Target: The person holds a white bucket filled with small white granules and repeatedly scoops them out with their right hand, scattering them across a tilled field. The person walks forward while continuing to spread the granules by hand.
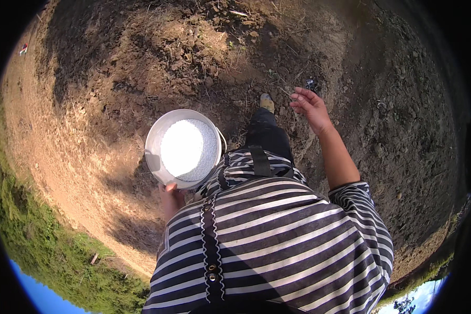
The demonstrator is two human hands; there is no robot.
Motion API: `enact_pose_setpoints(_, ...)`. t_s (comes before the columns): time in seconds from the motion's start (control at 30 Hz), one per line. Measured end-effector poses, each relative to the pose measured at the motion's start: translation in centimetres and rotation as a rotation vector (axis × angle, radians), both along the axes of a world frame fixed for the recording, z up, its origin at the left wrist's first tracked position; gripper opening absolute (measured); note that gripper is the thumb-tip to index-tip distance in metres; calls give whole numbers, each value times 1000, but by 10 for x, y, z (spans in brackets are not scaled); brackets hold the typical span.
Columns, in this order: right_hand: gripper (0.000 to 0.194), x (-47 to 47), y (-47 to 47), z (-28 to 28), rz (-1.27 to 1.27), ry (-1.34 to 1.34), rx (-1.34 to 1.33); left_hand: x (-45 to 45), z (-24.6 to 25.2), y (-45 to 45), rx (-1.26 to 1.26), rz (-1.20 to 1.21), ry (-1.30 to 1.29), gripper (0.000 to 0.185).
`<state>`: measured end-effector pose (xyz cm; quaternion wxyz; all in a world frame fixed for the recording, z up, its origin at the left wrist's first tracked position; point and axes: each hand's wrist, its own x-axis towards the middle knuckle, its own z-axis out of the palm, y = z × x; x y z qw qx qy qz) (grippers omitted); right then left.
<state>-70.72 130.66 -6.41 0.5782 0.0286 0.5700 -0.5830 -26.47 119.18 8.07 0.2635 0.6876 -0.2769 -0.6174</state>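
My left hand (172, 198) grips the near rim of a white plastic bucket (154, 161), holding it beside my waist. White granules (206, 157) fill much of it, with bright sun glare over their middle. The bucket's handle (222, 139) hangs down on the right side. Out to the right, my right hand (311, 109) is over the soil with its fingers loosely bent and apart, and nothing is visible in it. Just beyond those fingers, a small whitish patch (310, 83) shows on the dark ground; its make-up is too small to tell.
Rough, cloddy soil (172, 59) with dry stalks surrounds me. One shoe (267, 102) shows ahead on the ground. Green bushes (43, 235) border the field at the lower left. A small red and white object (23, 49) lies far off at the upper left.
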Motion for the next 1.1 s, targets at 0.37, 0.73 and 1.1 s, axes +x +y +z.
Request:
enact_pose_setpoints(0.37, 31, 234, -166, 66, 1783, 1106, -780, -8, -5, 22, 12, 130, -24, 27)
enact_pose_setpoints(0.73, 24, 284, -146, 38, 1949, 1044, -786, 11, -9, 63, 1, 343, 27, 31)
enact_pose_setpoints(1.1, 15, 252, -171, 70, 1469, 236, -711, 16, -17, 80, 17, 475, 61, 32)
